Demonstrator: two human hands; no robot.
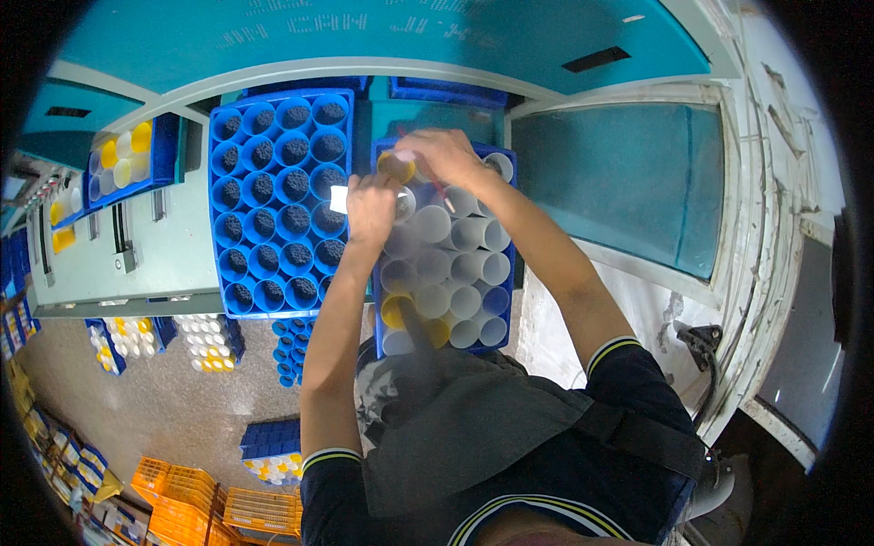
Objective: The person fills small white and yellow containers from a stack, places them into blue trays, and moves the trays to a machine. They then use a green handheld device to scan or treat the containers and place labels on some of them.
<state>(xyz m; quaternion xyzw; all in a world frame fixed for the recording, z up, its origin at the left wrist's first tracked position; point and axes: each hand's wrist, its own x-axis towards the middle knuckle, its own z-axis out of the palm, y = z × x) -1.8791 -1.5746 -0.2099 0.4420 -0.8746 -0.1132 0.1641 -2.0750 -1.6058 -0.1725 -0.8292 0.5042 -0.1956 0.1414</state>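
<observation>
My left hand (pixel 371 209) is closed, with a flat white slip (pixel 338 199) sticking out on its left side. It hovers at the left edge of a blue crate (pixel 512 282) packed with translucent white cups (pixel 430 224) and a few yellow ones. My right hand (pixel 444 156) is curled over the far end of that crate, beside a yellow cup (pixel 397 166). From under its palm a thin red stick (pixel 441 192) with a pale tip points toward me. The fingertips of both hands are partly hidden.
Left of the crate stands a blue tray (pixel 218 209) of blue cups holding dark granules. A teal machine panel (pixel 401 36) rises at the far side. More cup crates (pixel 208 341) and orange baskets (pixel 182 491) are lower left. A white frame (pixel 728 182) borders the right.
</observation>
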